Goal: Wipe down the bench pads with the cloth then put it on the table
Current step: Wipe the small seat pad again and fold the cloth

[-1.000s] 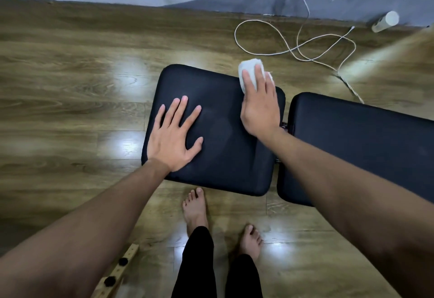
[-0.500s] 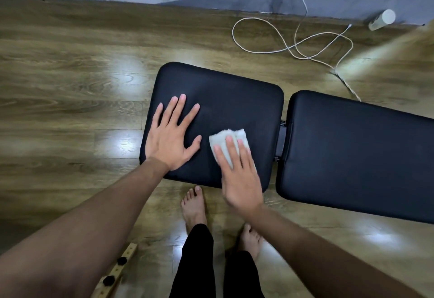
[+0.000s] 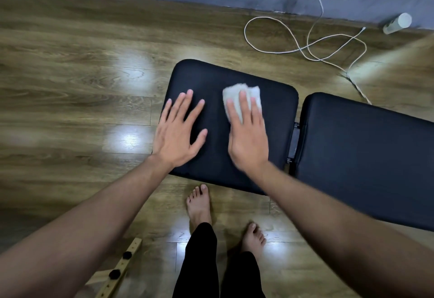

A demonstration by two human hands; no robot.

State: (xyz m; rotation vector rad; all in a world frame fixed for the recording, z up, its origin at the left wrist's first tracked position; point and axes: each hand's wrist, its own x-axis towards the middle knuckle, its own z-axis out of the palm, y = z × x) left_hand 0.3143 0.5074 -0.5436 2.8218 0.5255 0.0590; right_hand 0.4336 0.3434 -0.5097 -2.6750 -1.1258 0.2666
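Two black bench pads lie side by side over the wooden floor: a smaller seat pad (image 3: 277, 100) in the middle and a longer back pad (image 3: 366, 156) to its right. My right hand (image 3: 249, 142) lies flat on the seat pad, fingers pressing a folded white cloth (image 3: 237, 93) against it; the cloth's far end shows past my fingertips. My left hand (image 3: 178, 133) rests flat on the pad's left part, fingers spread, holding nothing. No table is in view.
A white cable (image 3: 305, 46) loops on the floor behind the bench, leading up to a plug at the grey wall. A pale cylindrical bottle (image 3: 397, 23) lies at the far right. A wooden strip with black knobs (image 3: 119, 272) is at my lower left. My bare feet (image 3: 199, 206) stand before the seat pad.
My right hand swept the cloth from the pad's far right corner down to its near edge, then back up to the middle. My left hand stayed flat on the pad.
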